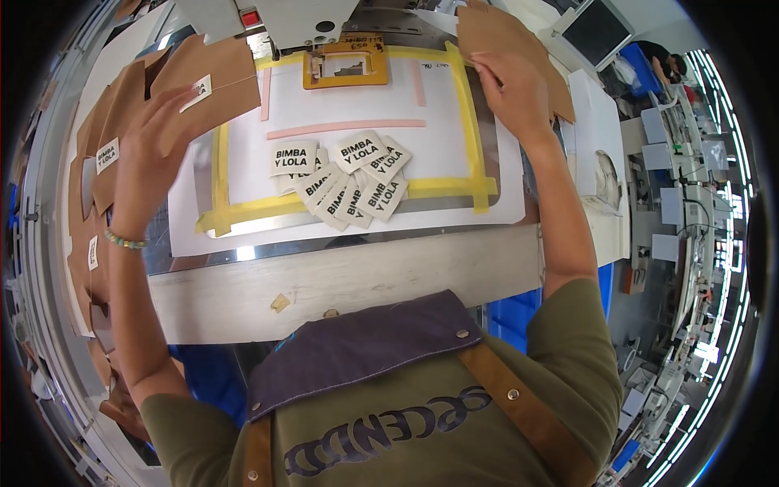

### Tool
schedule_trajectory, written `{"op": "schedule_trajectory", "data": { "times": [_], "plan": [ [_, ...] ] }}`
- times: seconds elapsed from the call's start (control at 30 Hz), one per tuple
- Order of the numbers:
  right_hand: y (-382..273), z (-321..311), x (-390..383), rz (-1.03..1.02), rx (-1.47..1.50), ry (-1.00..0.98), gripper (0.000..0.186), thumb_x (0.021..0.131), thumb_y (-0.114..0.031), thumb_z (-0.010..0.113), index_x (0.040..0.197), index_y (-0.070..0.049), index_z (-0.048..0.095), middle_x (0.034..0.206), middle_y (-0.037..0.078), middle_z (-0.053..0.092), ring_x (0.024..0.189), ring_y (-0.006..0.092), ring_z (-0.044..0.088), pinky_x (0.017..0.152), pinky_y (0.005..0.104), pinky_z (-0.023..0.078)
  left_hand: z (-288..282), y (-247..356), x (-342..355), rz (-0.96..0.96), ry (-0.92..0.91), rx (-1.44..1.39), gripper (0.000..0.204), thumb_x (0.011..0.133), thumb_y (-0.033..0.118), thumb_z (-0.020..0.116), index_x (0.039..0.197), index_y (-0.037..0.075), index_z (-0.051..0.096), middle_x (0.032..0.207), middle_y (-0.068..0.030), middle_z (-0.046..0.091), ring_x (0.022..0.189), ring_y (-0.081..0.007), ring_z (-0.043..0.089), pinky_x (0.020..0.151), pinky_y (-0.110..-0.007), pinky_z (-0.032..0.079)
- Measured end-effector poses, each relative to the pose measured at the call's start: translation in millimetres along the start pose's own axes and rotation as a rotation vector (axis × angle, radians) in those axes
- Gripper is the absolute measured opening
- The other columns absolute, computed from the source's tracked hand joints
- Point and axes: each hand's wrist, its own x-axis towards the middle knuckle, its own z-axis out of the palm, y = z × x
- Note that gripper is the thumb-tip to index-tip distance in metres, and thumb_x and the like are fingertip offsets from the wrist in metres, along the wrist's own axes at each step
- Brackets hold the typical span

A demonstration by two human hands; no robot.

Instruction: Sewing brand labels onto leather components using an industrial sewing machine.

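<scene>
My left hand grips a brown leather piece with a small cream label sewn on it, held over the left side of the work plate. My right hand rests on another brown leather piece at the upper right, fingers on its edge. Between the hands, a pile of several cream printed labels lies on the white sheet framed by yellow tape. An orange clamp frame sits under the sewing machine head.
A stack of brown leather pieces with labels fans along the left side. The worn white table edge runs in front of me. A monitor stands at the upper right; other machines and a person are far right.
</scene>
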Motion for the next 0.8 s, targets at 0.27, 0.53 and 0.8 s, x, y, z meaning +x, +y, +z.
{"op": "schedule_trajectory", "data": {
  "times": [0.27, 0.53, 0.8],
  "plan": [
    [-115.3, 16.1, 2.2, -0.637, 0.149, -0.066, 0.024, 0.089, -0.011, 0.072, 0.112, -0.010, 0.078, 0.117, 0.003, 0.078, 0.105, 0.0229, 0.074, 0.089, 0.0368, 0.059, 93.6, 127.5, 35.8, 0.352, 0.049, -0.249, 0.048, 0.084, 0.003, 0.080, 0.130, 0.007, 0.068, 0.130, -0.0127, 0.071, 0.113, -0.0338, 0.071, 0.093, -0.041, 0.062],
    [-98.6, 11.3, -15.2, -0.482, 0.132, -0.138, 0.023, 0.099, -0.023, 0.073, 0.117, -0.009, 0.076, 0.127, 0.003, 0.076, 0.121, 0.0243, 0.070, 0.098, 0.0397, 0.056, 107.9, 93.5, 45.6, 0.516, 0.142, -0.069, 0.022, 0.080, 0.002, 0.077, 0.101, 0.007, 0.073, 0.101, -0.0047, 0.075, 0.092, -0.0247, 0.072, 0.079, -0.037, 0.061],
    [-79.2, 35.4, -10.6, -0.235, 0.030, -0.351, 0.056, 0.113, -0.044, 0.055, 0.154, -0.005, 0.060, 0.167, 0.009, 0.052, 0.159, 0.0309, 0.040, 0.127, 0.0551, 0.032, 100.0, 54.2, 29.1, 0.482, 0.114, 0.061, 0.022, 0.080, 0.004, 0.078, 0.102, 0.007, 0.077, 0.103, -0.0018, 0.077, 0.090, -0.0208, 0.072, 0.077, -0.035, 0.062]
  ]
}}
